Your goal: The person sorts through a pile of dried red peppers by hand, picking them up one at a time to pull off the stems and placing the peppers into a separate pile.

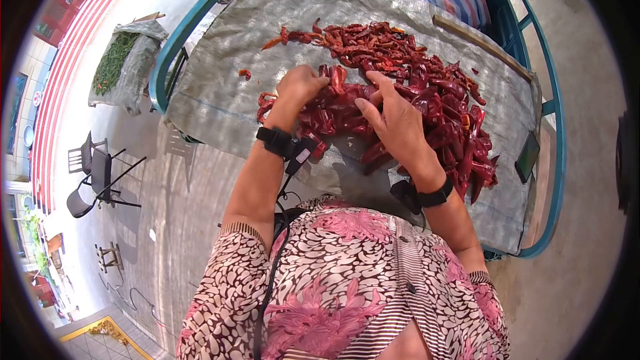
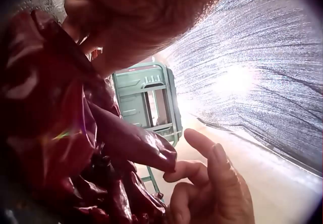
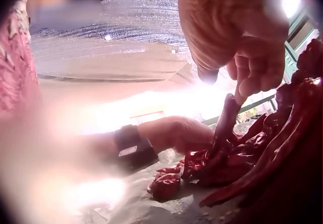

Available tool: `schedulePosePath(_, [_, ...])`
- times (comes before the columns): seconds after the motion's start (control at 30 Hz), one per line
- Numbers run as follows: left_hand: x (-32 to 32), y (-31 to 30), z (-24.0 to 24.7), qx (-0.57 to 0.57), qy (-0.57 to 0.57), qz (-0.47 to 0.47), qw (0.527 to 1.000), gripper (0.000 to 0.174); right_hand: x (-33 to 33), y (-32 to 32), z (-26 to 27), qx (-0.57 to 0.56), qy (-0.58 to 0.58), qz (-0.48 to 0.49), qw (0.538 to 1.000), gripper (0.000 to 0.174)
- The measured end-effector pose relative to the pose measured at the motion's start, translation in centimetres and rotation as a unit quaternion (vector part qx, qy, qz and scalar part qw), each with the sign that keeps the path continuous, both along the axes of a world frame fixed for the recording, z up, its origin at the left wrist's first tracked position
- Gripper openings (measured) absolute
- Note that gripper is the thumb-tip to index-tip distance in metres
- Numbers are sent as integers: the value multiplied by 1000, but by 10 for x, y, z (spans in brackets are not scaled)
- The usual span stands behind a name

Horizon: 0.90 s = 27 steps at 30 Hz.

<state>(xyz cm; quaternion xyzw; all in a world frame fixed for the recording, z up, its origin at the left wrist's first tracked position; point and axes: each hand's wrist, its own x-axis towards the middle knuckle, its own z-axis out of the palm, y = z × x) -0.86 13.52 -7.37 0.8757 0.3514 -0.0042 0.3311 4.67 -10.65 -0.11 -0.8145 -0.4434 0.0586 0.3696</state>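
Note:
A heap of glossy dark red chili peppers (image 1: 437, 120) lies on a grey woven sheet (image 1: 227, 93). At the heap's left side the left hand (image 1: 301, 87) has its fingers curled in on a red chili pepper (image 1: 338, 80); its fingertips are partly hidden by the pile in the left wrist view. Over the front of the heap is the right hand (image 1: 397, 120), thumb spread away from the other fingers. In the right wrist view, a fingertip of that hand touches the upper end of an upright chili pepper (image 3: 227, 120).
Smaller, shrivelled red peppers (image 1: 373, 43) spread behind the heap. A teal metal rail (image 1: 557, 160) borders the sheet, with a wooden strip (image 1: 483, 47) and a phone-like dark slab (image 1: 527, 157) at right. Black chairs (image 1: 100, 173) stand on the floor at left.

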Motion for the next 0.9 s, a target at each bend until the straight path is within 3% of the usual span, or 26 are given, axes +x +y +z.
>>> schedulePosePath(0.07, [1,1,-3,18,11,-19,1000,41,3,2,-2,28,1,1,1000,47])
schedulePosePath(0.17, [-2,-3,-13,102,-28,27,994,36,8,0,-9,40,6,-4,999,43])
schedulePosePath(0.2, [-8,-5,-4,58,-44,27,997,30,9,0,-8,33,12,-11,999,42])
schedulePosePath(0.27, [-18,-15,15,103,-94,62,988,30,19,1,-10,21,19,-24,999,39])
schedulePosePath(0.4, [-26,-36,40,124,-246,27,961,23,29,6,-5,85,182,-54,978,38])
schedulePosePath(0.5, [-25,-66,60,41,-331,-94,938,16,25,8,3,163,206,-51,964,38])
schedulePosePath(0.63, [-26,-95,74,64,-330,-175,925,15,26,5,-4,177,219,-4,959,33])
schedulePosePath(0.9, [-37,-93,80,-89,-303,-117,942,16,21,-5,-8,224,383,6,896,18])
